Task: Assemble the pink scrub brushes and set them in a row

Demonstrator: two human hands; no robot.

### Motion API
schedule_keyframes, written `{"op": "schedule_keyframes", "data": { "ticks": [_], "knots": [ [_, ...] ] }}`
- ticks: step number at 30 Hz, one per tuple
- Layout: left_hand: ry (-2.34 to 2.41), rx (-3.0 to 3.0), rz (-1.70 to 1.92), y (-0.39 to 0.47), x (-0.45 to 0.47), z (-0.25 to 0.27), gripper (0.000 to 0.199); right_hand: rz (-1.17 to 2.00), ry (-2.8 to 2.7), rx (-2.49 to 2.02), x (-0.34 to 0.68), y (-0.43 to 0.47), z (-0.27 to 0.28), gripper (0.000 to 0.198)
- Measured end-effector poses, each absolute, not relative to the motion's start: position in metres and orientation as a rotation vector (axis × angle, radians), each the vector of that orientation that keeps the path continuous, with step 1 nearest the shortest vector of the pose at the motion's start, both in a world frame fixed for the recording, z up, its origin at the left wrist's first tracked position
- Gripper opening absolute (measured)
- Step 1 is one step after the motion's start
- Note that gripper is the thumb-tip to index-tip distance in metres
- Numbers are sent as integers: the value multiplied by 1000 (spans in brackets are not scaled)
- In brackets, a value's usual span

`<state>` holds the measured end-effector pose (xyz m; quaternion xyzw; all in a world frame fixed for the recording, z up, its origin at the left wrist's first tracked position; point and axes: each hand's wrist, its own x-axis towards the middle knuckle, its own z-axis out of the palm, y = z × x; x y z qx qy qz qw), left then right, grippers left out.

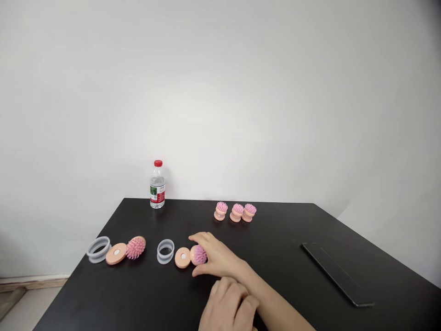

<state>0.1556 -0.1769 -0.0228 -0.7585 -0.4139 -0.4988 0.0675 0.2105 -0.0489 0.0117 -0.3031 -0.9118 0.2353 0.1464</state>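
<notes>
My right hand point(217, 257) reaches in from the lower right, thumb and fingers spread around a round brush head point(198, 255) with pink-purple bristles lying on its side. Gaps show between the fingertips and the brush head. Touching its left side is a flat peach disc point(182, 264) with a white centre, and beyond that stands a translucent ring point(160, 256). My left hand point(225, 305) is closed at the bottom middle, overlapping the right forearm in view. Its curled fingers hide whatever they may hold.
Further left on the black table point(138, 299) lie another translucent ring point(91, 255), peach disc point(112, 258) and pink bristle head point(135, 248). Three assembled brushes point(236, 216) stand at the back. A red-capped water bottle point(157, 191) is back left; a dark flat strip point(334, 273) lies right.
</notes>
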Motion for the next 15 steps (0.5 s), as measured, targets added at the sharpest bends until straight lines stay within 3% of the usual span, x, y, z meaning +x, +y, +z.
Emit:
{"op": "schedule_keyframes", "data": {
  "ticks": [2,6,11,15],
  "knots": [
    [-1173,-2238,-1547,-174,150,-20,31,710,-2616,-945,206,-56,3,76],
    [-1335,-2227,-1467,-167,116,0,36,699,-2513,-1061,212,-57,2,50],
    [-1844,-2095,-795,-149,70,5,50,697,-2298,-1195,236,-68,17,40],
    [-1969,-2112,-589,-134,56,-10,56,759,-2178,-1213,252,-82,21,31]
  ]
}}
